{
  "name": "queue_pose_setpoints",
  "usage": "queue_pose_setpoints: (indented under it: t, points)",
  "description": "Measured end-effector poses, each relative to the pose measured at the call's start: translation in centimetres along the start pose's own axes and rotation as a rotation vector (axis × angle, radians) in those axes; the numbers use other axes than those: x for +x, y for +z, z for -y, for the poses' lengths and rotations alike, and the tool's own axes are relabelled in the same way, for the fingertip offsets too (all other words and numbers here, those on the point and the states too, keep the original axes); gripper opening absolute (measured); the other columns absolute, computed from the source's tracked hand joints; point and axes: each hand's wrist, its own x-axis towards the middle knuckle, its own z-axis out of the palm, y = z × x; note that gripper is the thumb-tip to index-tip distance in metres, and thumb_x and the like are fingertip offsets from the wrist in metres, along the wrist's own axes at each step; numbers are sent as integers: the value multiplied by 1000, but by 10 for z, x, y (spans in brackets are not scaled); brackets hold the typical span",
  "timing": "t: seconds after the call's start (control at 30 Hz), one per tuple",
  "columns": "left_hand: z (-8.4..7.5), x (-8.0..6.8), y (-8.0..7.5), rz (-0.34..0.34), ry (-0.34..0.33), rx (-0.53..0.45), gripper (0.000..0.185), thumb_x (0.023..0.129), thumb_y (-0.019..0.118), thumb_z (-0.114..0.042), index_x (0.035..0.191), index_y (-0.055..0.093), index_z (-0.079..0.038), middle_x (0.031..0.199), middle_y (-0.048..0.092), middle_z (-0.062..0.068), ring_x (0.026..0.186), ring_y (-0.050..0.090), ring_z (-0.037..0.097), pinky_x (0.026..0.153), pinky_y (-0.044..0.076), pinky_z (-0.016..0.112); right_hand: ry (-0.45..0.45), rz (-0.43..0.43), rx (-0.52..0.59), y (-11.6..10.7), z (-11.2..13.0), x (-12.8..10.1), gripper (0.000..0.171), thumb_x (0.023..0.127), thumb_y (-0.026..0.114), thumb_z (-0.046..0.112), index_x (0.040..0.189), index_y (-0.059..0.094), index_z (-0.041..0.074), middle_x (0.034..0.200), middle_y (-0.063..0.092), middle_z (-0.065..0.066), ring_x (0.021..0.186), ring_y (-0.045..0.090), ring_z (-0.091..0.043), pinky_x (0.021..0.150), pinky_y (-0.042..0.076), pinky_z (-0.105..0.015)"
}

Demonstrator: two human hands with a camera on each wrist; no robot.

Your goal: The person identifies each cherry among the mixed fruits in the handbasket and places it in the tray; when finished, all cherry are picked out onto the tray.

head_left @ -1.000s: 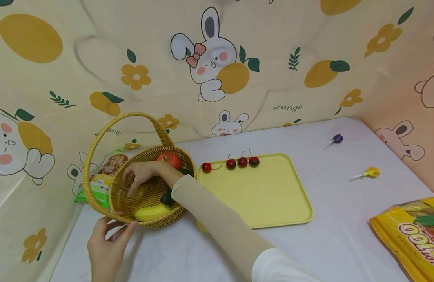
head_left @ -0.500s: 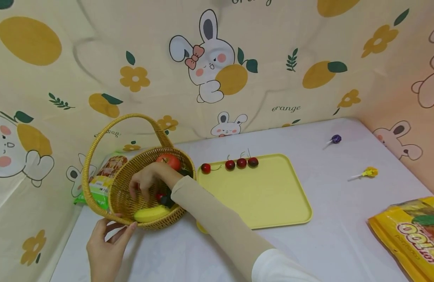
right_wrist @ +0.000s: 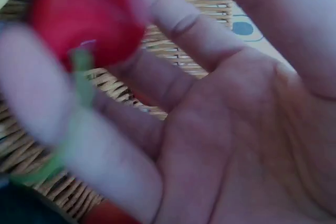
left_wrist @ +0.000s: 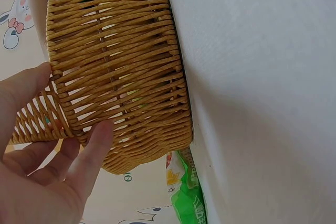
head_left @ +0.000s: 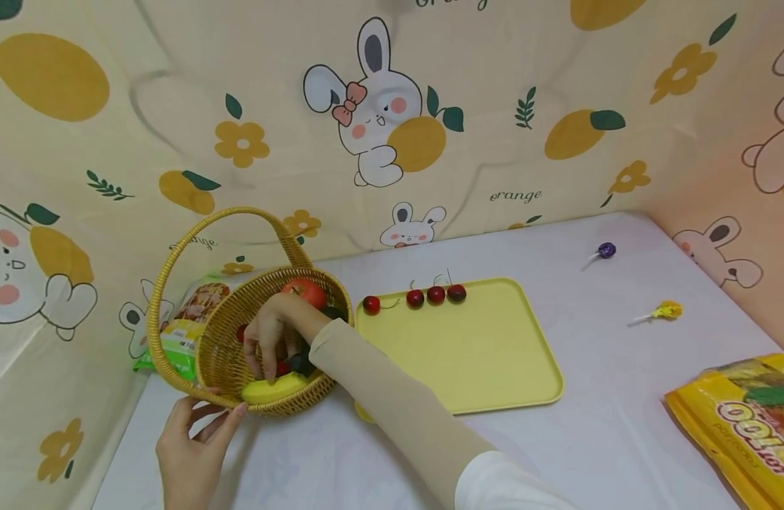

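My left hand (head_left: 190,443) grips the rim of the wicker basket (left_wrist: 121,66) near the foot of its arched handle (head_left: 158,304). Inside that tilted basket is my right hand (head_left: 273,336), fingers bent downward above the banana (head_left: 273,389). In the right wrist view a red cherry (right_wrist: 86,17) with a green stem sits blurred between the fingers, seemingly pinched. Another cherry (head_left: 241,333) lies by the far side of the fingers. A red apple (head_left: 307,290) rests at the basket's back, and dark items (head_left: 301,364) are partly hidden under the forearm.
Several cherries (head_left: 415,297) line the back of a yellow tray (head_left: 468,354) right of the basket. Purple (head_left: 606,250) and yellow (head_left: 668,310) lollipops lie farther right. A yellow snack bag (head_left: 736,418) is at the right edge; a green-edged packet (head_left: 181,347) stands behind the basket.
My right hand has shifted right and downward inside the basket, toward the banana, with its fingers closing in. A cherry at the left has come into view. My left hand keeps its hold.
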Motion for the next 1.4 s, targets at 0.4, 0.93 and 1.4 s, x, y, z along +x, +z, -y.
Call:
queue_pose_setpoints:
  t: [0.4,0.93,1.4]
  points:
    - [-2,-1,0,-10,-35,44,40,82,83,-3,115,62,2,105,56,2,88,59,-7,69,57,6,-512,-130,84,-9,-12,-38,28,88,67,-13,115,66,-7,98,65,-10,85,62,-18,81,63,-33]
    - [-1,-2,0,-8,-37,48,41,81,83,-2,115,60,4,108,56,6,90,58,-7,70,56,5,-701,-593,113,-7,-194,-190,25,99,60,6,122,69,2,94,64,-23,74,60,-37,67,62,-35]
    - [-6,-3,2,-17,-27,-4,39,79,80,8,113,61,5,109,57,3,91,61,-1,74,59,11,-295,-757,119,21,-303,-241,20,87,76,1,104,68,-4,89,65,-7,73,59,-18,63,55,-29]
